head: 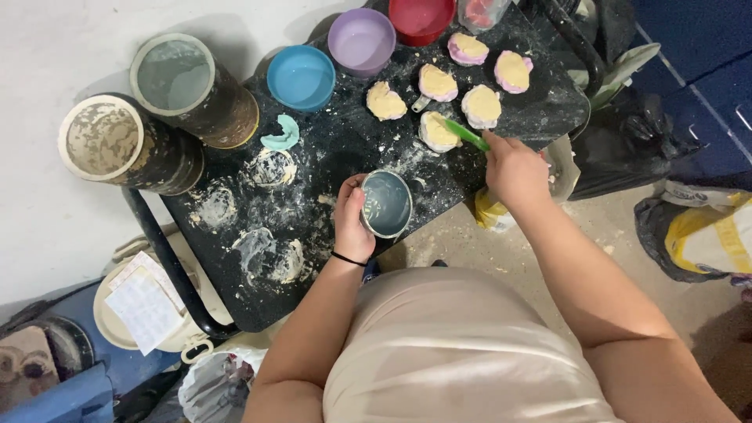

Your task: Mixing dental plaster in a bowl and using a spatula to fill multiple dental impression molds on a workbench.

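Left hand [352,221] wrapped round grey cup [386,204], steadying it on black table's [345,149] near edge. Right hand [513,168] pinching green spatula [466,133], tip on filled mould [437,130], probably levelling paste.

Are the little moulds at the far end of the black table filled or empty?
Filled: each mould is topped with pale yellow paste. The right hand holds a green spatula at one.

The left hand [352,223] is gripping a small grey cup [386,204] on the black bench [329,149]. Beyond the cup, the right hand [513,168] is pressing a green spatula [464,133] onto one of six filled moulds [438,131]. Blue [301,77], purple [361,39] and red [421,17] bowls are sitting farther beyond the cup.
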